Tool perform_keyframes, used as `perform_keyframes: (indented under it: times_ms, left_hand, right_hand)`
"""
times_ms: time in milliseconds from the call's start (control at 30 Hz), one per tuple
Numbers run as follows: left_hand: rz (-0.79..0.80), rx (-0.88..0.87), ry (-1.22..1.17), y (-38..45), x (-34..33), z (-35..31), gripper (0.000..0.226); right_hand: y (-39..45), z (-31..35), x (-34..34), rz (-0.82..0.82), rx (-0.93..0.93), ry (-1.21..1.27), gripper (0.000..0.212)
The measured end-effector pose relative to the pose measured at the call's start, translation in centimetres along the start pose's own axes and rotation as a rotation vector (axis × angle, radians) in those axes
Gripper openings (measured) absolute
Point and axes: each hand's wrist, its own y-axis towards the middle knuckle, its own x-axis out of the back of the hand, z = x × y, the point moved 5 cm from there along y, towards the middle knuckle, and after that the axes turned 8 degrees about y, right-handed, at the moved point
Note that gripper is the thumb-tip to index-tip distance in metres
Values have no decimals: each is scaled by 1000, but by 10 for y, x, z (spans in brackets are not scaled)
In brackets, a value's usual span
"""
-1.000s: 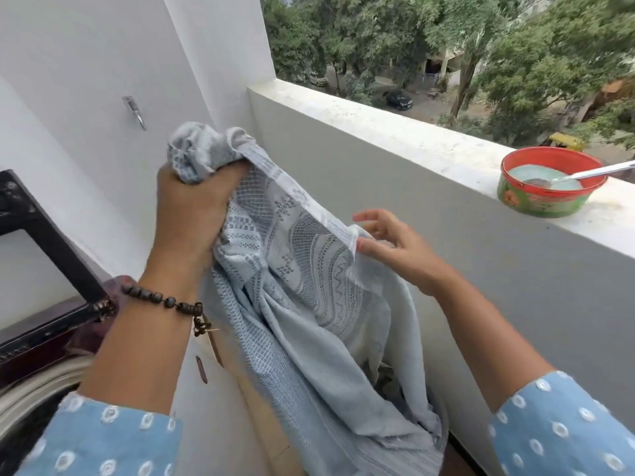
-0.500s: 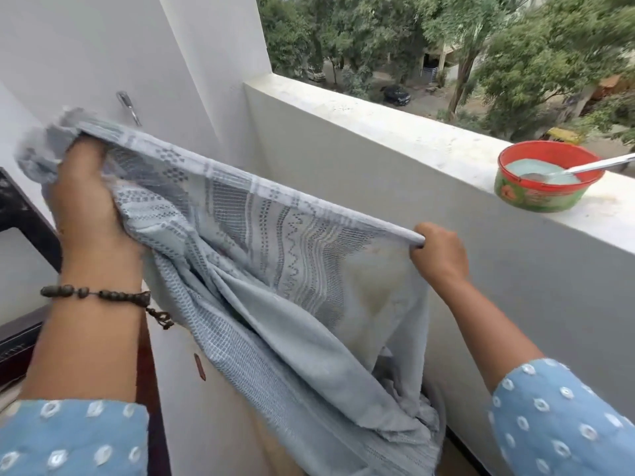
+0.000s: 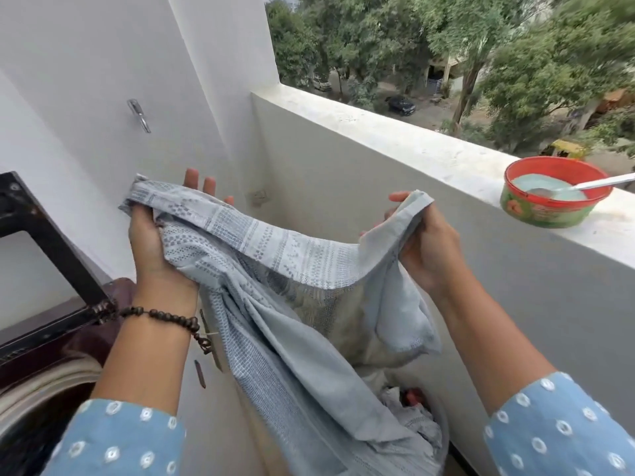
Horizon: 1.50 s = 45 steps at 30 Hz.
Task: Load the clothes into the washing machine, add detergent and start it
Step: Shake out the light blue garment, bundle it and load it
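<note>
Both hands held the cloth (image 3: 275, 276) spread: left hand (image 3: 154, 242) with fingers straight under it, right hand (image 3: 426, 249) pinching its edge.

I count two hands, left (image 3: 156, 245) and right (image 3: 427, 249), one grey cloth (image 3: 275, 304), one bowl (image 3: 553, 197), one spoon (image 3: 584, 185), one bracelet (image 3: 165, 316), one washing machine (image 3: 44, 365).

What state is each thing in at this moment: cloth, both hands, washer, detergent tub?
Grey patterned cloth: lifted, spread between both hands, lower end trailing into the laundry pile.
Left hand: fingers straight, cloth draped over the palm.
Right hand: pinching the cloth's edge.
Washing machine: lid raised, drum opening exposed.
Detergent tub: uncovered on the ledge, spoon resting inside.
</note>
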Motion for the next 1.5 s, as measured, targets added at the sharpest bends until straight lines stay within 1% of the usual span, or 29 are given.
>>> perform_keyframes:
  times_ms: [67,167,267,300,333,400,433,500,567,600,667,733,800,833,900,933,967,1000,1033,1067,1100,1167,1200,1267,1300,1367,1400,1433,1500]
  left_hand:
    - [47,39,-63,2,-7,12,46]
    - [19,92,-21,-4,-20,40,41]
    - [145,192,25,-26,-47,80,37]
    - [184,216,59,-35,-55,89,39]
    - [189,216,108,-41,-59,96,45]
    - [200,177,182,-47,-61,104,60]
    - [213,153,226,-50,-63,105,62]
    - [217,118,313,-54,-64,105,54]
    - [191,90,405,-55,-64,105,34]
    - [188,74,447,-55,-64,105,28]
    - [189,51,496,-55,-63,102,24]
    - [176,51,500,-53,-59,96,27]
    - [140,41,491,-47,-53,86,28]
    - [128,27,478,-44,-52,79,26]
    - [94,-8,439,-35,-48,65,18]
    - [74,-23,417,-31,-46,58,15]
    - [54,-39,397,-27,-46,51,13]
    - [38,-55,379,-24,-45,46,14]
    - [28,-68,367,-21,-44,41,17]
    - [22,-79,356,-18,-42,36,19]
    - [13,-89,352,-16,-40,31,20]
    - [-10,-102,359,-12,-33,24,17]
    - [-18,-102,370,-11,-29,21,16]
    - [0,-95,389,-11,-24,22,12]
    - [23,-91,393,-13,-23,24,8]
    - [68,-79,406,-19,-26,32,6]
    - [87,-70,419,-22,-29,37,12]
    - [104,-58,431,-25,-32,43,19]
    - [152,-29,436,-30,-39,55,25]
  right_hand:
    - [-8,-4,-28,66,-30,75,34]
    - [-19,-13,-67,112,-37,84,40]
    - [-26,-20,-99,164,-37,150,41]
    - [-27,-20,-108,190,-24,138,41]
    - [-28,-19,-114,215,3,95,41]
    - [-30,-19,-121,244,79,-71,38]
    - [-31,-20,-123,267,112,-165,36]
    - [-33,-21,-127,306,183,-335,43]
    - [-34,-19,-131,313,255,-494,57]
    - [-34,-18,-132,311,275,-566,61]
    - [-32,-15,-131,332,280,-660,65]
    - [-31,-13,-121,384,227,-657,68]
    - [-34,-12,-100,440,120,-629,76]
    - [-36,-14,-87,458,60,-657,81]
    - [-41,-23,-55,477,-60,-803,94]
    - [-43,-30,-40,483,-119,-911,96]
    - [-45,-41,-25,497,-156,-1038,90]
    - [-46,-51,-12,514,-172,-1167,76]
    - [-44,-60,2,508,-161,-1258,55]
    - [-40,-66,15,463,-137,-1283,39]
    - [-37,-68,25,399,-132,-1229,32]
    - [-32,-57,36,271,-108,-1028,42]
    - [-30,-45,35,220,-61,-906,42]
    - [-25,-15,24,157,54,-672,28]
    - [-23,2,14,145,107,-580,25]
    - [-21,30,-13,167,175,-412,27]
    - [-22,39,-27,199,190,-339,31]
    - [-22,43,-41,238,200,-305,34]
    - [-25,39,-70,316,224,-371,33]
